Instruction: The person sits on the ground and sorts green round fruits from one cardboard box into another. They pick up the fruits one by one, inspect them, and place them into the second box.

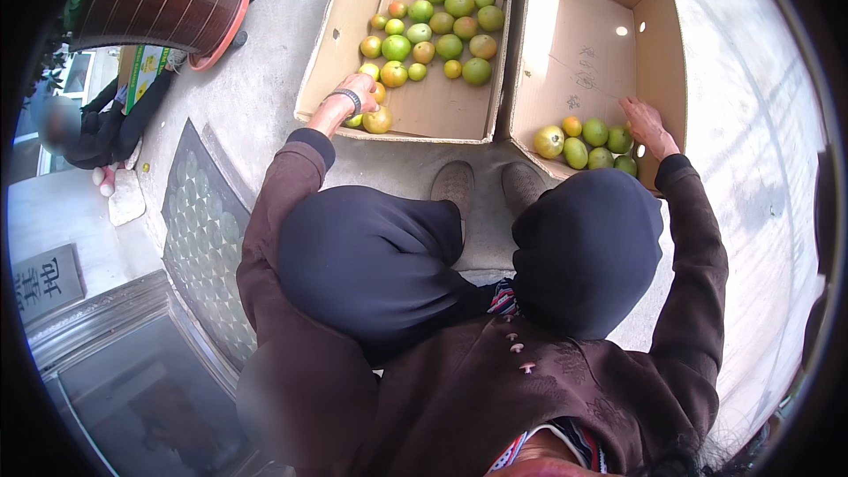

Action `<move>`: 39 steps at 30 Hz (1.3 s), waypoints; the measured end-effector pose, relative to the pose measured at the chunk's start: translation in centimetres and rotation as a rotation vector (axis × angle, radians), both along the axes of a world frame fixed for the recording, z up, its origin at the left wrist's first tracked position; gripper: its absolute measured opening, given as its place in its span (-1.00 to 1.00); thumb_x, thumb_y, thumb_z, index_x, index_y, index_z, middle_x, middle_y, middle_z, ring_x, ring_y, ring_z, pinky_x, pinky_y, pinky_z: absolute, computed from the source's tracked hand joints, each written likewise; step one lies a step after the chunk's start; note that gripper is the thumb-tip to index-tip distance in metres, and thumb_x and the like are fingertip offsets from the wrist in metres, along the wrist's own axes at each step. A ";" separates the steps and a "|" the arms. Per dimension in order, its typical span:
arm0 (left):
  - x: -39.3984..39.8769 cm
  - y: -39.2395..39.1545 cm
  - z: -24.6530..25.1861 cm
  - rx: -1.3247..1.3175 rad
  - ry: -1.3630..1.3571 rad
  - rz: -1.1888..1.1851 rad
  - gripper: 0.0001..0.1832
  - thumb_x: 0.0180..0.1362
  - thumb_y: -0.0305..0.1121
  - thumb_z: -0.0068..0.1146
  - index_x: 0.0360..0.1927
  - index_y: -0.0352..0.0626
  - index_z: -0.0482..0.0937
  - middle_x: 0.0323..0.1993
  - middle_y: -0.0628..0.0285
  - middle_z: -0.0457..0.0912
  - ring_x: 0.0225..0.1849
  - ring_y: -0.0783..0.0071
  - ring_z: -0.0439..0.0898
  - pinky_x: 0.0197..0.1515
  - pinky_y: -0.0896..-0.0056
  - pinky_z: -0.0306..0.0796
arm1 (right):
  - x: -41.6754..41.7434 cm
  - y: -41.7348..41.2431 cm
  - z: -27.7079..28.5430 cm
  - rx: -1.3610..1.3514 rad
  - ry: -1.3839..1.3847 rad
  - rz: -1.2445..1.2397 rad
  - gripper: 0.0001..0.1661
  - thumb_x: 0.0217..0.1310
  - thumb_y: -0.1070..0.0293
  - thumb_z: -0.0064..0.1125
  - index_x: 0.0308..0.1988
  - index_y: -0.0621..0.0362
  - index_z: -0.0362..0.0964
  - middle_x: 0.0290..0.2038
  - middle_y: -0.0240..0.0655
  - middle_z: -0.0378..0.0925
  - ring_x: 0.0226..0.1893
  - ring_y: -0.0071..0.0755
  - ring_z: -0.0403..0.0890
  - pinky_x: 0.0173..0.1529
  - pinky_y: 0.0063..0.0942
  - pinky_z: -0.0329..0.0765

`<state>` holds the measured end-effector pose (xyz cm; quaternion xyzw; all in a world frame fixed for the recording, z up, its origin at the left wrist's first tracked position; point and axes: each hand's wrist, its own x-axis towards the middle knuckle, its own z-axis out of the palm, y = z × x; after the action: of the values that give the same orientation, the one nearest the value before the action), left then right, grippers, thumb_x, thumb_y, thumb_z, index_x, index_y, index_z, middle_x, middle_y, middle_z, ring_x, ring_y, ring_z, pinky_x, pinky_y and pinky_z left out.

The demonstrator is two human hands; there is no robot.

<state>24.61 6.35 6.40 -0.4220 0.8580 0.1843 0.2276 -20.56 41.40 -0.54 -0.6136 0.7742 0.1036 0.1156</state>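
Two cardboard boxes stand side by side on the ground before me. Many green and orange-tinged tomatoes lie over the floor of the left box. My left hand reaches over that box's near left corner, its fingers at an orange tomato; whether it grips the tomato is unclear. In the right box, several tomatoes are grouped at the near end. My right hand is at that box's right side, just above a green tomato; its fingertips point inward, and their hold is hidden.
A large brown plant pot on a wheeled red base stands at the upper left. Beyond it, another person sits near a printed carton. A patterned mat lies by the doorway. My shoes are close behind the boxes.
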 end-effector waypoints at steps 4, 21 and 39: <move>1.7 -0.9 -4.9 0.147 -0.111 -0.163 -0.32 -0.19 -0.39 0.37 0.11 -0.15 0.42 0.05 0.02 0.50 0.12 0.14 0.45 0.13 0.24 0.34 | 1.5 -2.9 3.9 -0.109 -0.111 -0.047 -0.53 -0.12 0.58 0.00 -0.08 0.15 0.38 -0.14 -0.16 0.47 -0.08 -0.04 0.50 -0.04 -0.21 0.47; 0.0 -0.6 -5.0 0.109 -0.318 -0.145 -0.79 0.16 -0.25 -0.07 -0.23 -0.05 0.54 -0.25 0.21 0.57 -0.31 0.34 0.47 -0.20 0.38 0.34 | 20.1 -7.1 22.5 -0.656 -0.303 0.098 -0.71 0.05 0.36 0.09 -0.16 0.17 0.45 -0.34 -0.12 0.57 -0.28 -0.06 0.58 -0.16 -0.22 0.52; -1.6 1.8 3.9 0.560 0.748 0.518 -0.60 -0.12 -0.36 0.38 -0.18 -0.16 0.49 -0.30 0.22 0.59 -0.33 0.42 0.60 -0.40 0.46 0.54 | 8.7 -2.9 27.8 -0.428 -0.020 -0.022 -0.75 -0.03 0.43 0.17 -0.25 0.22 0.49 -0.31 -0.17 0.59 -0.28 -0.20 0.60 -0.15 -0.32 0.54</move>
<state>22.99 8.15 10.34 -0.4486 0.6662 0.5943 -0.0426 -11.89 38.54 27.24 -0.6165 0.7841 -0.0706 -0.0082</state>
